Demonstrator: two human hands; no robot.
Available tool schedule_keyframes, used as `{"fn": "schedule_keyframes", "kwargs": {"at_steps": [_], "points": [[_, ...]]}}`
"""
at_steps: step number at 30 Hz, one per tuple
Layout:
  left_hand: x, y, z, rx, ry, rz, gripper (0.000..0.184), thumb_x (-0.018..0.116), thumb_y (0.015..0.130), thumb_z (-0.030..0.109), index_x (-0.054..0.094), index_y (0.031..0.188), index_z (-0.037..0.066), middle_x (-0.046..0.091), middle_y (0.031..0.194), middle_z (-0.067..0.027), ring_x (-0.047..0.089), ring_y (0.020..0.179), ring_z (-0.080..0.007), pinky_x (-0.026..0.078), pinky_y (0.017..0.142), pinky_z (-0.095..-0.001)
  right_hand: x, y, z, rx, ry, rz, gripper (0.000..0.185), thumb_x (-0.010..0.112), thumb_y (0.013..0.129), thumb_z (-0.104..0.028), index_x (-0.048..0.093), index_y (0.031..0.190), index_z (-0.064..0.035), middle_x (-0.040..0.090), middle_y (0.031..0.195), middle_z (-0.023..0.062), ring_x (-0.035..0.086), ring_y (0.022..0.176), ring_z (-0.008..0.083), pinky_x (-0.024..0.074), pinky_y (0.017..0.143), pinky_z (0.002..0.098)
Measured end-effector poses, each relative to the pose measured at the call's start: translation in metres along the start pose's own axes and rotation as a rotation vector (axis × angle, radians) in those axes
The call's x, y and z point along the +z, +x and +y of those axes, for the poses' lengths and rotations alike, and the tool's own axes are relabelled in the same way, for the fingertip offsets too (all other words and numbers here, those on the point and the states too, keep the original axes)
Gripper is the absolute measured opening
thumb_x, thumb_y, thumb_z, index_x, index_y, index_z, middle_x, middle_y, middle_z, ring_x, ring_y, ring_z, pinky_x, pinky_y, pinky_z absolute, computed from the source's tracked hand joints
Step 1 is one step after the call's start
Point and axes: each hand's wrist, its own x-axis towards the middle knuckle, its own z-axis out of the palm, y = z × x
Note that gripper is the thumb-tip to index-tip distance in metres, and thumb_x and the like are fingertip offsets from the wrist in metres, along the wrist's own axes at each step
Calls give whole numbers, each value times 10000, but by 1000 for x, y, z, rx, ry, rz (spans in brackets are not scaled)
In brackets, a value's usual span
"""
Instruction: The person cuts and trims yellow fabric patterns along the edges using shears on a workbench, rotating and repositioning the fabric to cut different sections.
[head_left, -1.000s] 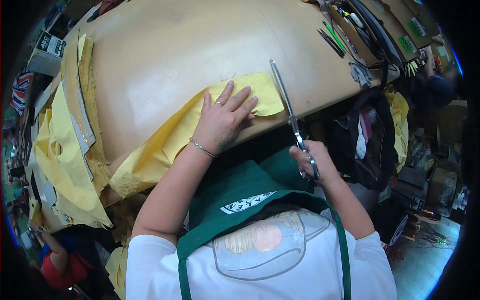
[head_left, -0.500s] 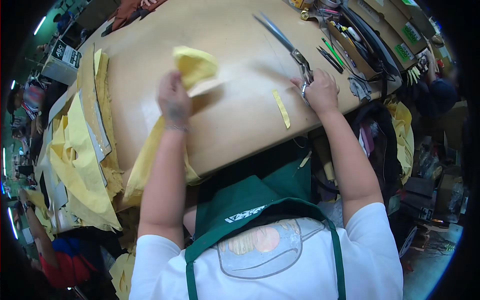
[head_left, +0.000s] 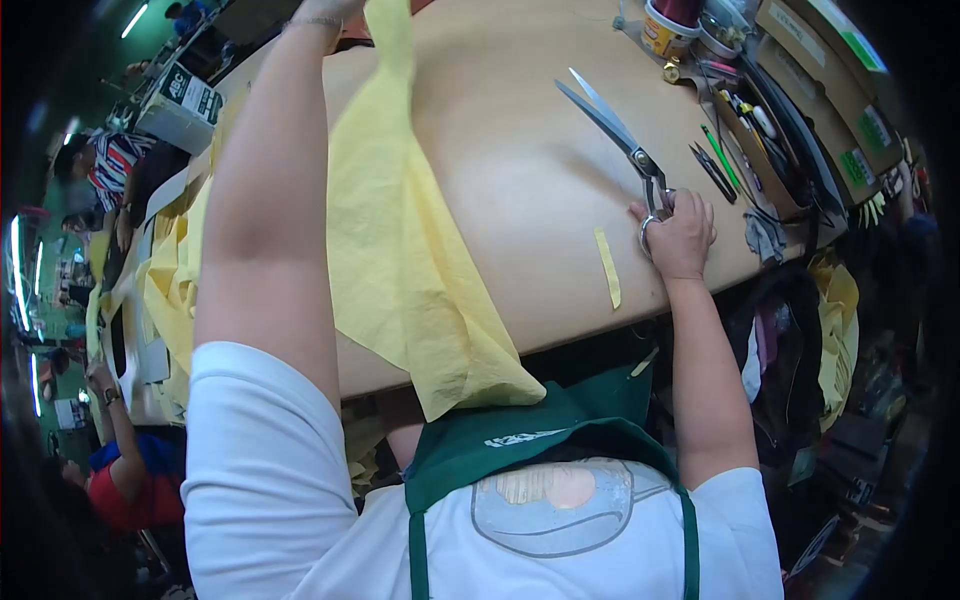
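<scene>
- The cloth (head_left: 385, 210) hung in a long fold over the left half of the table (head_left: 500, 170), its lower end past the table's near edge, in front of the apron (head_left: 585, 420).
- The left hand (head_left: 335, 8) was beyond the table's middle, cut off by the top of the view; whether its fingers were clamped on the cloth, I could not tell.
- The right hand (head_left: 683, 235) had its fingers closed round the handles of the scissors (head_left: 640, 160), over the table's right half; the blades stood slightly apart.
- The cloth could have been nicked, I judged, had it swung towards the table's right half, because those blades were parted.
- Its overhanging end could have caught or creased on the table's near edge under a sharp pull.
- The strip (head_left: 608, 268), loose by the table's near edge, could have been swept off by the right forearm.
- Counted on or over the table: one cloth in the fold, one strip, one pair of scissors, one green pen (head_left: 720, 160), one grey rag (head_left: 765, 235).
</scene>
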Motion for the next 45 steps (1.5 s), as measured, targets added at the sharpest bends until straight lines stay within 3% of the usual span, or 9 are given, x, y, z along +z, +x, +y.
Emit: {"fn": "schedule_keyframes", "kwargs": {"at_steps": [8, 10, 16, 21, 24, 29, 34, 40, 45], "points": [[-12, -289, -3, -542, 65, -205, 767, 610, 727, 450, 331, 1256, -30, 331, 1285, -249, 295, 1215, -355, 242, 1004, -380, 3, -5, 4, -112, 76, 26, 370, 717, 628, -302, 513, 804, -48, 523, 798, 78, 481, 793, 276, 379, 689, 397], [-3, -347, 15, -576, 216, -308, 825, 603, 698, 513, 304, 1289, 21, 247, 1343, -222, 186, 1264, -358, 189, 1001, -496, 1, -13, 4, -175, 165, -35, 363, 716, 640, -265, 510, 829, -33, 530, 800, 99, 484, 771, 284, 383, 684, 390], [-8, -359, 76, -662, 298, -370, 855, 575, 655, 603, 312, 1307, 116, 169, 1394, -136, 68, 1297, -336, 106, 915, -669, -32, -54, -37, -162, 365, -507, 453, 692, 690, -170, 427, 1015, 1, 541, 1020, 195, 531, 924, 365, 437, 754, 392], [-7, -359, 75, -680, 262, -304, 735, 569, 690, 559, 407, 1251, 111, 246, 1371, -101, 126, 1290, -302, 132, 937, -634, -82, -92, -31, -326, 287, -666, 357, 701, 668, -89, 481, 934, 3, 566, 1006, 187, 571, 923, 294, 452, 769, 337], [-2, -366, 70, -646, 252, -158, 573, 592, 719, 463, 509, 1149, 93, 363, 1286, -88, 239, 1230, -279, 221, 924, -569, -114, -95, -12, 16, 458, -987, 299, 685, 690, -83, 503, 910, 7, 596, 964, 149, 591, 864, 190, 450, 757, 294], [-3, -361, 71, -625, 121, 48, 230, 634, 722, 236, 598, 879, 71, 531, 932, -75, 457, 930, -263, 358, 805, -396, -84, -77, -3, -49, 437, -373, 239, 615, 776, -151, 509, 902, 22, 600, 803, 91, 559, 741, 116, 436, 665, 253], [9, -361, 52, -370, 133, 118, 96, 626, 689, 83, 539, 714, 54, 527, 698, -101, 503, 741, -280, 381, 696, -369, -20, -30, -23, 15, 266, -139, 312, 608, 778, -229, 473, 926, 10, 556, 786, 175, 546, 744, 314, 416, 673, 370], [10, -316, 45, -153, 153, 51, 100, 501, 754, 99, 475, 811, 20, 495, 839, -156, 487, 836, -324, 403, 719, -395, 21, -15, -33, -14, 142, -96, 332, 603, 767, -253, 487, 963, -11, 569, 841, 176, 541, 790, 336, 411, 722, 391], [-97, -195, 39, -196, 247, -60, 182, 352, 807, 105, 491, 908, 47, 582, 851, -192, 575, 812, -308, 461, 695, -384, 23, -10, -28, 41, 71, -149, 336, 605, 768, -250, 485, 961, -2, 568, 826, 154, 546, 764, 304, 415, 713, 372]]}}
